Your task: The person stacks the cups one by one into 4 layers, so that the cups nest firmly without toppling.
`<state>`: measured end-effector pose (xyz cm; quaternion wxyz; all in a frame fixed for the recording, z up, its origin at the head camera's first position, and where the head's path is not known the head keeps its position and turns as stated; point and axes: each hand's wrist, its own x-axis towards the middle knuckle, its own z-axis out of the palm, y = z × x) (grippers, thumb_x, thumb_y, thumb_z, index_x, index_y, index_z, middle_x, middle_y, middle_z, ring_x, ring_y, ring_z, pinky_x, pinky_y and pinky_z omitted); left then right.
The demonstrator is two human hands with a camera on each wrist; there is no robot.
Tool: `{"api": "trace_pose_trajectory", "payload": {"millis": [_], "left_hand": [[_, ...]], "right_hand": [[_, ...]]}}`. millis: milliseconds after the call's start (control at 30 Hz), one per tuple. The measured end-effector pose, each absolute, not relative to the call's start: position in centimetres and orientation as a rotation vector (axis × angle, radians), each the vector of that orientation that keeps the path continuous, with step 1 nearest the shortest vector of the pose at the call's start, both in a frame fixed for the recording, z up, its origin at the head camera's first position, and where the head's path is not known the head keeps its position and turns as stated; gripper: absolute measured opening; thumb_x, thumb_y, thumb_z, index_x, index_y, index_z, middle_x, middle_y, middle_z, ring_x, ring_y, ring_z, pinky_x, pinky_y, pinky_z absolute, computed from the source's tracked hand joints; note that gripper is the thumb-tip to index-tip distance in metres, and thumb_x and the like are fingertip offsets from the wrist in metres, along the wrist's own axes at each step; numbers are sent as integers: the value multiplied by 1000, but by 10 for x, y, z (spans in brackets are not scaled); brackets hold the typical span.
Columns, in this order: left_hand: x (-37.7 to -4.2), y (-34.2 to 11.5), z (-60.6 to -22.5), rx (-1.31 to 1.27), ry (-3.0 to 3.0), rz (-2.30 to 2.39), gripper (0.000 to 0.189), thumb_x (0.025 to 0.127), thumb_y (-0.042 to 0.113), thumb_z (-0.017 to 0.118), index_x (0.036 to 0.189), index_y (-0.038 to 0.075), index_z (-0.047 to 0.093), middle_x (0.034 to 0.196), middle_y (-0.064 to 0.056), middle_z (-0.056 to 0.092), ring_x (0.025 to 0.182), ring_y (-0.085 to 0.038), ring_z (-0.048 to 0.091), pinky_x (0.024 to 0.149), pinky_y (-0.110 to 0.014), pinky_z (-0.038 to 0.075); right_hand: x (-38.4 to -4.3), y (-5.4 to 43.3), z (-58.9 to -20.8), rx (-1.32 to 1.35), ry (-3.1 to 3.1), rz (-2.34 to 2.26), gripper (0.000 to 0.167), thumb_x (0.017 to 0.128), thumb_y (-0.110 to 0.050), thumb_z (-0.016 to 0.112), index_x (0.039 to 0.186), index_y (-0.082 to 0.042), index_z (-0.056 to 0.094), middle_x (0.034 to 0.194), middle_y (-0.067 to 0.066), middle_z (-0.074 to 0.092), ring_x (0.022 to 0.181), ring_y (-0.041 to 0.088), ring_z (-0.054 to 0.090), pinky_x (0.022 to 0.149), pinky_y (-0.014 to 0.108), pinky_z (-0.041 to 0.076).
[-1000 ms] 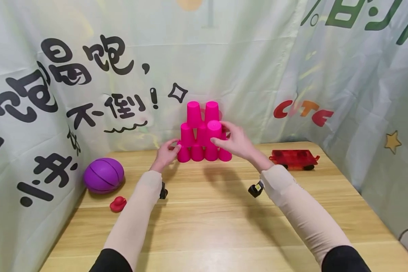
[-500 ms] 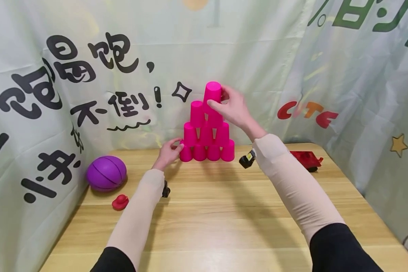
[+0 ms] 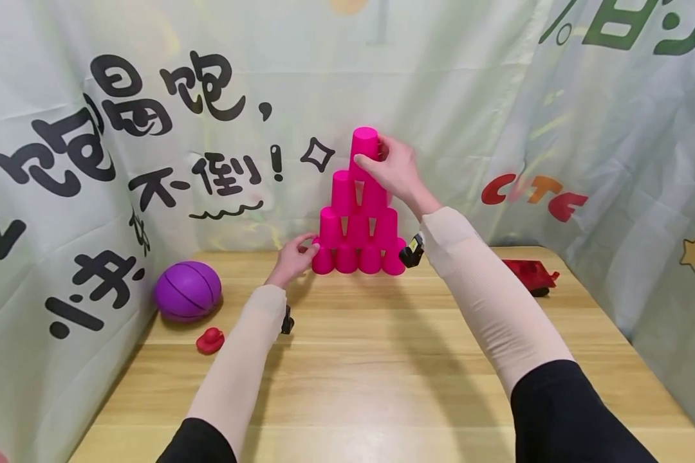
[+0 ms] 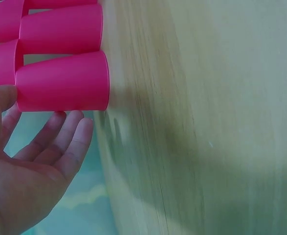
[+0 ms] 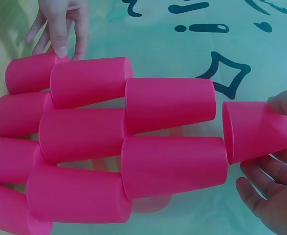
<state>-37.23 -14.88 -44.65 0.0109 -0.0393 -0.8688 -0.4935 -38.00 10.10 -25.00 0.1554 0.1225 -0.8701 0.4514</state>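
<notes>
Upside-down pink cups stand stacked on the table: several in the bottom row, three above them, then two. My right hand holds a top cup between thumb and fingers, over the two upper cups. In the right wrist view, that cup's rim is close to the upper cups' bases; whether it rests on both I cannot tell. My left hand is at the left end of the bottom row. Its thumb touches the bottom-left cup near the base, while loosely bent fingers lie beside the cup without gripping it.
On the left of the wooden table sit a purple ball and a small red rubber duck. A red toy car, partly behind the right sleeve, lies at the right. A printed curtain hangs behind the stack.
My right hand has raised a cup from in front of the middle rows to above the two upper cups. My left hand has stayed beside the bottom-left cup. The head view has shifted slightly.
</notes>
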Motion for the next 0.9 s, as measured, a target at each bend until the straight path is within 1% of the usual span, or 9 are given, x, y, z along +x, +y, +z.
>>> {"api": "trace_pose_trajectory", "payload": {"millis": [133, 367, 533, 700, 800, 900], "left_hand": [[-372, -149, -445, -113, -2717, -1533, 47, 108, 33, 59, 153, 20, 56, 133, -22, 67, 117, -34, 66, 81, -36, 61], [-369, -150, -446, -106, -2718, -1522, 46, 107, 32, 60, 152, 19, 57, 131, -23, 68, 114, -34, 67, 77, -35, 60], [-371, -148, -448, -99, -2721, -1525, 47, 107, 33, 60, 152, 20, 56, 133, -22, 67, 118, -34, 66, 82, -38, 60], [-371, -146, -449, -108, -2727, -1537, 48, 107, 34, 60, 153, 20, 56, 134, -22, 67, 118, -34, 66, 84, -40, 61], [-370, -144, -449, -127, -2725, -1521, 48, 108, 32, 58, 153, 18, 55, 134, -23, 67, 117, -35, 66, 83, -39, 61], [-370, -142, -447, -141, -2716, -1494, 47, 108, 30, 58, 152, 15, 55, 135, -24, 66, 119, -36, 66, 81, -38, 62]], "right_hand": [[-385, 98, -250, 341, -2503, 1292, 39, 97, -39, 70, 129, -16, 64, 114, 5, 71, 99, 20, 66, 88, 32, 55], [-391, 93, -254, 293, -2534, 1299, 46, 97, -40, 71, 135, -15, 62, 122, 7, 70, 105, 21, 66, 92, 34, 57], [-393, 92, -255, 282, -2539, 1287, 48, 97, -40, 72, 136, -14, 61, 124, 8, 70, 107, 22, 66, 95, 35, 57], [-391, 95, -257, 297, -2523, 1302, 49, 97, -41, 72, 136, -14, 61, 125, 7, 69, 108, 22, 65, 95, 35, 57], [-389, 99, -258, 325, -2500, 1350, 55, 97, -43, 72, 142, -14, 60, 128, 8, 68, 113, 23, 65, 97, 37, 57], [-384, 107, -257, 322, -2481, 1385, 66, 97, -46, 72, 152, -14, 54, 138, 10, 65, 121, 25, 63, 104, 39, 55]]}}
